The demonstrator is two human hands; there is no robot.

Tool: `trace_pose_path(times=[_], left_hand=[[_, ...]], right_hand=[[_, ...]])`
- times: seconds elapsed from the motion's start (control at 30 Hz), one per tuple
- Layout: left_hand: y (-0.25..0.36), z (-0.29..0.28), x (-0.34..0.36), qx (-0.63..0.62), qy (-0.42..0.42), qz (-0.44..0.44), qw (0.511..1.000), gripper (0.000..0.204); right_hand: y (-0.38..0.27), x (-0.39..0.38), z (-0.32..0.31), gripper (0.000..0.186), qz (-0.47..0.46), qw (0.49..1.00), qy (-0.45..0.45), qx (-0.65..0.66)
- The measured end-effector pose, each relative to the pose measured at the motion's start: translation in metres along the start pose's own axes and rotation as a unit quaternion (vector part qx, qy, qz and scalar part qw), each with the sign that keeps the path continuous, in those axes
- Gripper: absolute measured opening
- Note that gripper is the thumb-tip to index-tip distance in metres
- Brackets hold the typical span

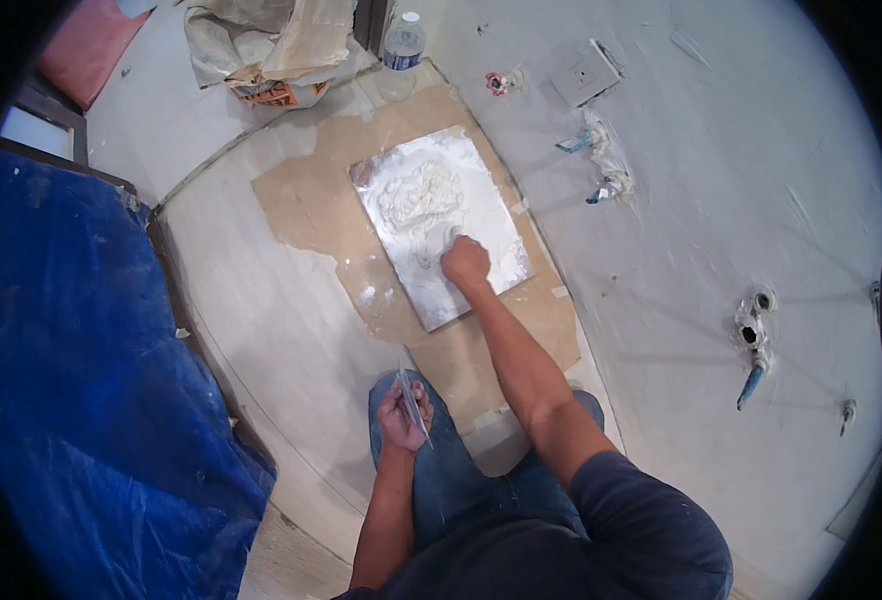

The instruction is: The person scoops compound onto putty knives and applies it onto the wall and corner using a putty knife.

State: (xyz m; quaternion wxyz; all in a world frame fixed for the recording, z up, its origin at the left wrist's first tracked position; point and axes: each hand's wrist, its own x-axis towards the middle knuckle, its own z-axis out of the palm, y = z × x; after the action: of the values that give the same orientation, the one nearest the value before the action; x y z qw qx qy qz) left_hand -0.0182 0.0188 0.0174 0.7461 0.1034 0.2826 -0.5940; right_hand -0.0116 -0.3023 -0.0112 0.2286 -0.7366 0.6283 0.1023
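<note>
My left hand (401, 415), near my left knee, is closed around a thin, flat metal trowel (413, 405), seen nearly edge-on. Reaching forward, my right hand (467, 262) makes a fist low over a rectangular board (439, 318). What it grips is mostly covered by the fist and blends with the white. A lumpy heap of white powder or plaster (421, 195) lies on the far left part of the board. Thinner white material is spread around it, beside my right knuckles.
Brown paper (291, 200) lies under the board. Beyond stand a plastic bottle (403, 45) and a crumpled sack (281, 50). Blue sheeting (91, 350) covers the left side. On the right wall are pipe stubs (611, 185), a red valve handle (496, 83) and a socket (586, 73).
</note>
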Motion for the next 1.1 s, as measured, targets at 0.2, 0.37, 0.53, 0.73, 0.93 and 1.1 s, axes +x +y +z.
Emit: trace_pose_path(times=[0.2, 0.37, 0.53, 0.73, 0.93, 1.1], left_hand=[[-0.018, 0.01, 0.012, 0.021, -0.008, -0.007, 1.0, 0.025], [-0.005, 0.001, 0.004, 0.079, 0.04, -0.002, 0.996, 0.031], [-0.012, 0.034, 0.031, 0.147, 0.093, 0.08, 0.981, 0.035], [-0.02, 0.155, 0.104, 0.258, 0.107, 0.179, 0.943, 0.047], [-0.037, 0.235, 0.103, 0.277, 0.107, 0.149, 0.943, 0.075], [-0.036, 0.241, 0.088, 0.268, 0.072, 0.232, 0.932, 0.077]], right_hand=[[0.009, 0.031, 0.036, 0.035, 0.18, 0.884, 0.112, 0.416], [-0.002, 0.009, 0.011, 0.035, 0.035, 0.814, 0.195, 0.547], [0.028, -0.012, -0.073, 0.037, -0.165, 0.843, 0.158, 0.486], [0.068, -0.068, -0.153, 0.029, -0.304, 0.846, 0.218, 0.381], [0.045, -0.17, -0.22, 0.025, -0.43, 0.784, 0.296, 0.335], [0.022, -0.19, -0.239, 0.044, -0.543, 0.764, 0.272, 0.216]])
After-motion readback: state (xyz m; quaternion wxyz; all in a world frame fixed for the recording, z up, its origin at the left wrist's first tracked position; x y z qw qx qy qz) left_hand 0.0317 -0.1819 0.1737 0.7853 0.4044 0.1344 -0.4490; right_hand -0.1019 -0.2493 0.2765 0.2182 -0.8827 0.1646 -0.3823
